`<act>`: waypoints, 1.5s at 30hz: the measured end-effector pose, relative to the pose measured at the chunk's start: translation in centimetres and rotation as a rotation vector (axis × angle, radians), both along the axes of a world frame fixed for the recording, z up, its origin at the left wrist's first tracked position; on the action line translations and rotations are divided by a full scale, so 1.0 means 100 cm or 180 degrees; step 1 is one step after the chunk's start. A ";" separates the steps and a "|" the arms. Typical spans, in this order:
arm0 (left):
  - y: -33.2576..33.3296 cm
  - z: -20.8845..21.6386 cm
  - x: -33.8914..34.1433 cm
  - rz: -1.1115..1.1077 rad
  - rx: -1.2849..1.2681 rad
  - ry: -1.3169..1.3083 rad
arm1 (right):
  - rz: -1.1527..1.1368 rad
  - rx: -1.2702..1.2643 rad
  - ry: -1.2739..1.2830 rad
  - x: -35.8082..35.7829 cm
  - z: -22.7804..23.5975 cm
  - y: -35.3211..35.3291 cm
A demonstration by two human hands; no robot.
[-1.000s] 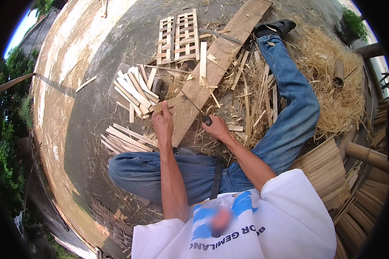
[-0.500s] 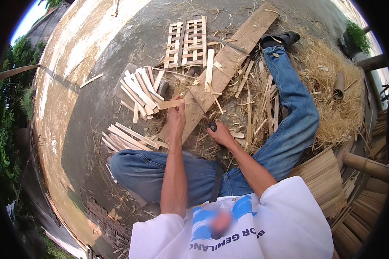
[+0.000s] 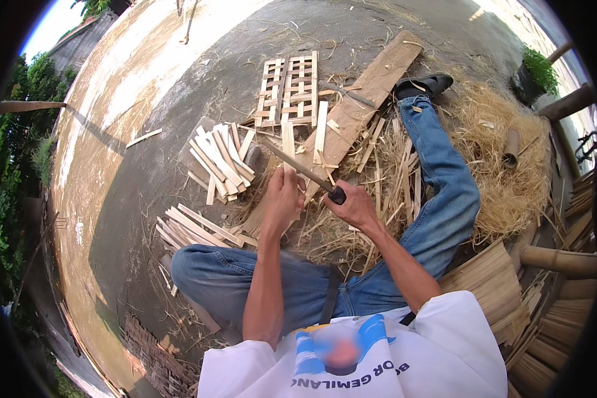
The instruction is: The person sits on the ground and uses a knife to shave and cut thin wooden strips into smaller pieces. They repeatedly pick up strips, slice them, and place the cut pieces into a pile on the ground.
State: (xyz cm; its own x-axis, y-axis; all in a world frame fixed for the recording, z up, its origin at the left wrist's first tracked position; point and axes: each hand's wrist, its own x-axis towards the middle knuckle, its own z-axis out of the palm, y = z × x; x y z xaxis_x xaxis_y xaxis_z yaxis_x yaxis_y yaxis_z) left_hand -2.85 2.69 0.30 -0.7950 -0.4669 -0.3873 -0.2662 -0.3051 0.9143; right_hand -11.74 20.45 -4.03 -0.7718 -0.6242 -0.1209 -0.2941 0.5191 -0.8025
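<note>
My left hand is closed around a short, pale bamboo strip, which points away from me. My right hand grips the black handle of a knife. The long blade slants to the upper left and crosses the strip just beyond my left fingers; whether it touches the strip I cannot tell. Beneath both hands lies a wooden plank, running diagonally between my legs. Beside my left hand, a fanned pile of bamboo strips rests on a flat block, and a second pile lies near my left knee.
A woven lattice panel lies beyond the strips. A dark curved tool rests across the plank. Shavings surround my outstretched right leg, with a big heap of them and a bamboo tube farther right. Bamboo pieces sit by my right side.
The strip in my left hand has turned from pointing left to pointing away from me. My right hand has raised the knife from the plank, bringing the blade across the strip.
</note>
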 end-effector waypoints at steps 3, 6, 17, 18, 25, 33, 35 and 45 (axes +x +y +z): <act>0.005 0.014 -0.001 -0.0245 -0.0006 -0.0093 | 0.0236 0.0134 0.0480 -0.009 0.005 0.010; -0.002 -0.024 0.009 -0.0478 -0.1179 0.0490 | 0.0207 0.0189 0.0561 -0.019 0.009 0.011; 0.014 0.009 0.002 -0.0605 -0.0606 -0.0276 | -0.0355 0.0521 0.0249 -0.079 0.005 0.039; 0.013 0.003 -0.001 -0.0681 -0.0826 -0.0216 | -0.0112 0.0514 0.0442 -0.063 0.016 0.034; 0.018 0.010 0.004 -0.1049 -0.0999 -0.0171 | -0.0569 0.0452 -0.0473 -0.083 -0.034 0.039; 0.013 0.006 -0.003 -0.1004 -0.0605 -0.0259 | -0.0301 0.0388 0.0147 -0.049 -0.005 0.034; 0.013 0.003 0.002 -0.1050 -0.0489 -0.0314 | -0.0775 0.0407 -0.0530 -0.062 -0.041 0.035; -0.034 -0.036 0.026 -0.0939 -0.3107 -0.2311 | -0.0325 0.0428 -0.0807 -0.002 -0.052 0.014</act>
